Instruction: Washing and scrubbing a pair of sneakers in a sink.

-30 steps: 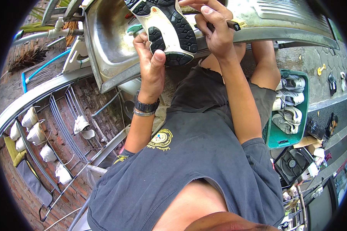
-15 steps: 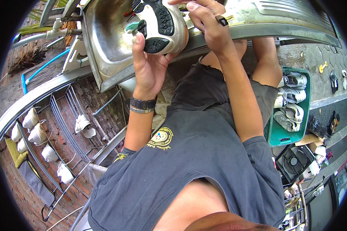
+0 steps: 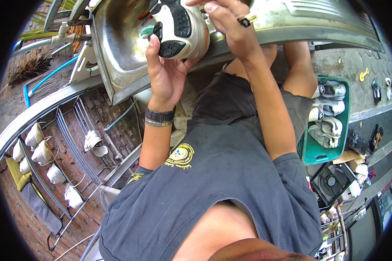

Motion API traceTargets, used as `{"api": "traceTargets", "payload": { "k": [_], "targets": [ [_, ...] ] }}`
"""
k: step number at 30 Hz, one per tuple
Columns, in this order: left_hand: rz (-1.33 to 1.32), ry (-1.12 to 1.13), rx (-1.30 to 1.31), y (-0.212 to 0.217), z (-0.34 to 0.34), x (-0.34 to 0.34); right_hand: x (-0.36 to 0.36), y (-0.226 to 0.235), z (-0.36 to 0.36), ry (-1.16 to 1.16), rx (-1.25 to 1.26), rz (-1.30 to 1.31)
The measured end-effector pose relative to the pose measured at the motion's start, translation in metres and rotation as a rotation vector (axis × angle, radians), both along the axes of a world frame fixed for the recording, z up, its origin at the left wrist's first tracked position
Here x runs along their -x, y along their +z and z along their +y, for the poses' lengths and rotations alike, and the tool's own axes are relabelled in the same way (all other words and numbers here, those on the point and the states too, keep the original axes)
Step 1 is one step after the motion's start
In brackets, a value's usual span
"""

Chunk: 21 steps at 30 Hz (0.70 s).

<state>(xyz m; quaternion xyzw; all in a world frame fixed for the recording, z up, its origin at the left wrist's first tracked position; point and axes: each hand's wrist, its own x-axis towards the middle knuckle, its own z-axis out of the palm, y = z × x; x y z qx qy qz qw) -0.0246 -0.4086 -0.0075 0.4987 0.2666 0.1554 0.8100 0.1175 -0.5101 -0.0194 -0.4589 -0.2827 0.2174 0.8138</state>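
Note:
My left hand (image 3: 166, 80) grips a white shoe (image 3: 202, 37) from below and the near side, its black-and-white sole turned toward me. The thumb presses the sole's edge. At the shoe's upper right, my right hand (image 3: 235, 30) has bent fingers. From it sticks out a small black tool with a yellowish end (image 3: 247, 20); the rest of it is hidden. The shoe is held over the steel sink (image 3: 124, 65). In the basin, near my left thumb, lies a green item (image 3: 147, 31), partly hidden by the shoe. An orange-red item (image 3: 143, 15) lies beyond it.
The sink's ribbed drainboard (image 3: 322, 11) extends right. A green crate (image 3: 329, 154) of shoes stands right of my legs. Several white shoes (image 3: 42, 152) hang on a metal rack at left. White pipe (image 3: 59, 40) runs beside the sink. A black tray (image 3: 333, 182) lies beyond the crate.
The shoe and my left hand have shifted slightly left. My right hand has moved a little left, and the black tool's yellowish end has turned.

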Motion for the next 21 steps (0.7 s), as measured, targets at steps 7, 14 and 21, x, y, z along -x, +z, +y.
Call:
{"api": "traceTargets", "payload": {
  "k": [7,14,21],
  "targets": [
    [0.127,-0.054,-0.092,0.005,-0.006,0.008,-0.006,-0.03,0.005,0.018,-0.052,-0.106],
    [0.798,-0.29,-0.838,0.064,0.019,0.027,-0.007,-0.029,0.004,0.03,0.006,-0.283],
    [0.073,-0.235,-1.557,0.027,0.059,0.021,0.0,-0.024,0.019,-0.193,0.171,-0.435]
  ]
}}
